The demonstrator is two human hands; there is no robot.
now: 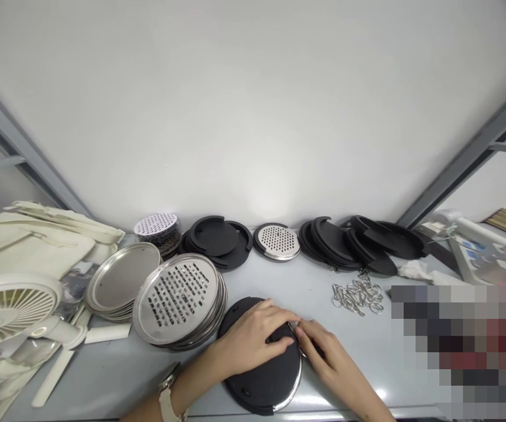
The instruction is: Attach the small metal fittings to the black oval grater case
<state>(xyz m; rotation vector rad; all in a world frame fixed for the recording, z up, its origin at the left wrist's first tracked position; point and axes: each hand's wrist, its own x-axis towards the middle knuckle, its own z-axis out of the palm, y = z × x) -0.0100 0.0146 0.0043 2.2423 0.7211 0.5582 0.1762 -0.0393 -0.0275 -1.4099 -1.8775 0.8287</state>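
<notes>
Gray table (314, 284) spreads before you, with a black disc-shaped holder (270, 384) lying at its near edge. Your left hand (255, 337) rests over it, half open, thumb apart from the fingers. Your right hand (325, 354) bends its fingertips to the right edge; whether they grip anything, you cannot tell. Stacked metal grater plates (176, 299) stand just left, wire clips (358, 294) farther right.

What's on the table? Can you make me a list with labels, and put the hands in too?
Left hand: lying across a black disc
Right hand: at the disc's shiny right edge
Left arm: watch
Far left: pale fan
Left of disc: stacked metal plates, top one full of holes
Beyond right hand: small metal loops
Near wall: more black pieces
</notes>
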